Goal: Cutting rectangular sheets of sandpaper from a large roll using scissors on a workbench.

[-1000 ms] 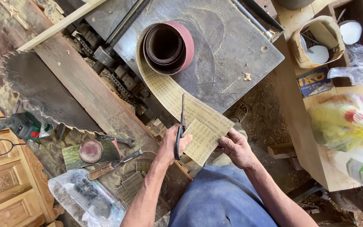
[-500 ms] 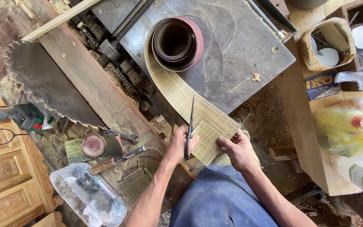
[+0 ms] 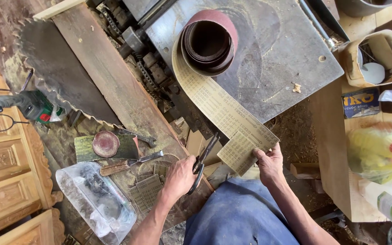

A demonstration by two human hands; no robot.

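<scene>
A roll of sandpaper (image 3: pixel 209 41) stands on a grey metal machine table (image 3: pixel 277 59), and its tan strip (image 3: pixel 218 106) runs down toward me. My right hand (image 3: pixel 271 165) pinches a cut-off piece of sandpaper (image 3: pixel 239 152) that hangs just below the strip's end. My left hand (image 3: pixel 180 174) grips black scissors (image 3: pixel 203 161), blades pointing up toward the strip and nearly closed. Small cut sandpaper squares (image 3: pixel 148 188) lie left of that hand.
A large circular saw blade (image 3: pixel 57 72) leans against a wooden plank (image 3: pixel 110 77). A sanding disc (image 3: pixel 106 144), a knife (image 3: pixel 130 163), a clear plastic bag (image 3: pixel 94 202), a green power tool (image 3: pixel 32 105) and carved wooden panels (image 3: pixel 5 181) sit at left. Boxes and bags crowd the right.
The scissors have cut across the strip: a piece now hangs free in my right hand. My left hand has drawn the scissors back off the strip.
</scene>
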